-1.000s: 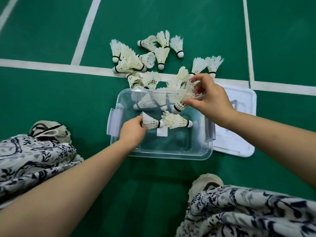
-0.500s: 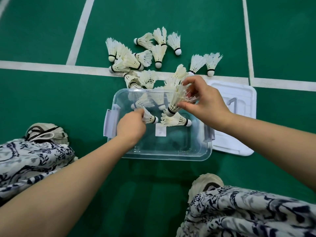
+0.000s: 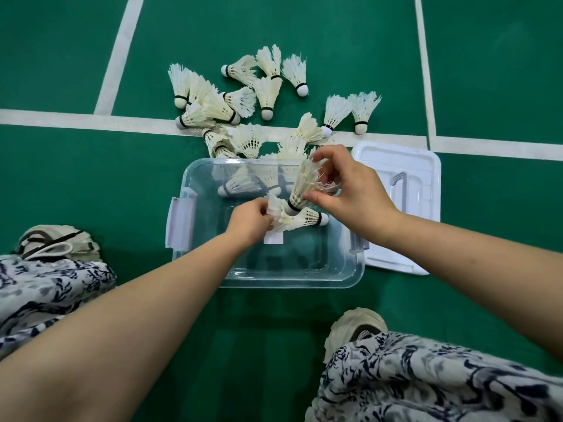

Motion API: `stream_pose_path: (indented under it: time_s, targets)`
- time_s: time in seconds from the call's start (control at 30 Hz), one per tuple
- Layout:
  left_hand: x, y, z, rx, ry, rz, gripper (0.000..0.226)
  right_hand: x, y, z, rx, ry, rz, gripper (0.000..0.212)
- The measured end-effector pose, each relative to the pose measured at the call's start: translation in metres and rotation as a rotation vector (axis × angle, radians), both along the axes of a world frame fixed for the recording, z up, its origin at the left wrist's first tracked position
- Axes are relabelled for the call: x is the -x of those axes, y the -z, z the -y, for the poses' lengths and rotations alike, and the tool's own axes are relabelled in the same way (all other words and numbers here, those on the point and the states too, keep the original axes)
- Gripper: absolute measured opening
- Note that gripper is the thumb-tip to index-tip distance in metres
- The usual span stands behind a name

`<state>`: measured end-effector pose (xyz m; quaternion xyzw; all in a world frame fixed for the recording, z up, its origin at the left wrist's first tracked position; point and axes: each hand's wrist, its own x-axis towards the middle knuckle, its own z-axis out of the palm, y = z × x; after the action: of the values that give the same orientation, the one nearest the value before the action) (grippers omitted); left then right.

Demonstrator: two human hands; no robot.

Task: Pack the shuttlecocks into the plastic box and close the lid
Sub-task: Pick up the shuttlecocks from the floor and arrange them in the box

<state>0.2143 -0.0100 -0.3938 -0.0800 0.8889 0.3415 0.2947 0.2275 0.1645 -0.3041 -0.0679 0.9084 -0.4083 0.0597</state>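
Just beyond the plastic box (image 3: 289, 282), loose shuttlecocks (image 3: 265, 93); lid (image 3: 422, 169) alongside.

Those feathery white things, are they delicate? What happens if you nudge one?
Probably very light: the right hand holds a shuttlecock in a light pinch. Likely fragile, since its thin feathers look frayed. Nudged, the loose shuttlecocks would probably roll in a curve, being cone-shaped and lying on their sides.

White trousers (image 3: 426, 382) w/ navy print, beige sneakers (image 3: 355, 328).
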Motion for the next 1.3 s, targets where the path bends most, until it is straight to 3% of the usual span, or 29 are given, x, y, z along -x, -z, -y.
stream_pose_path:
  time_s: [0.17,0.23,0.33,0.57,0.73,0.97,1.3]
  targets:
    - [0.004,-0.003,0.001,0.173,0.148,0.045,0.027,0.001,0.0,0.001,0.0,-0.01,0.006,0.046]
    - [0.006,-0.012,0.004,0.241,0.181,0.007,0.043,0.003,-0.001,0.002,0.004,-0.011,0.009,0.046]
    - [0.009,-0.037,0.01,0.227,0.243,-0.12,0.05,0.003,-0.006,0.004,0.024,0.004,0.015,0.046]
    - [0.01,-0.122,0.013,-0.374,0.168,-0.144,0.081,-0.008,-0.017,0.011,0.055,-0.027,0.001,0.047]
    - [0.004,-0.125,0.018,-0.448,0.237,0.002,0.102,-0.012,-0.026,0.023,0.147,-0.071,-0.022,0.046]
    - [-0.004,-0.108,0.011,-0.363,0.162,-0.162,0.065,-0.011,-0.025,0.024,0.18,-0.05,-0.067,0.042]
    - [0.001,-0.065,0.037,-0.015,-0.089,-0.253,0.049,0.004,-0.015,0.007,0.149,0.147,-0.078,0.042]
